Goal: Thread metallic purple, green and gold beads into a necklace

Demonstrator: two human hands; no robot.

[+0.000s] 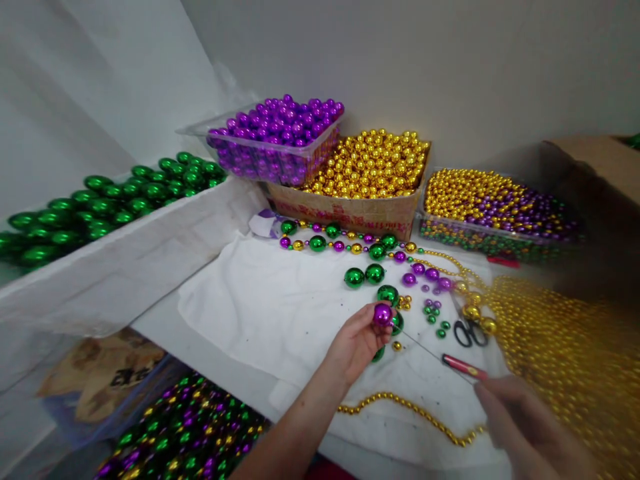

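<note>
My left hand [356, 347] pinches a shiny purple bead [383, 315] above the white cloth. From that bead a thin thread [420, 345] runs down to my right hand [525, 420], which is blurred, with its fingers closed around the thread's end. Close to the right fingertips lies a red tool with a black tip [465, 367], its kind unclear. Green beads [388, 295] sit just behind my left hand, one partly hidden by it. A gold bead chain [400, 400] stretches across the cloth below both hands. Black-handled scissors [470, 333] rest beyond the red tool.
A finished-looking strand [339, 247] lies across the back. Behind it stand a purple-bead tub [270, 150], a gold-bead carton [345, 207] and a mixed-bead tray [470, 230]. A white box wall [125, 253] bounds the left; gold bead chains [565, 353] heap at right.
</note>
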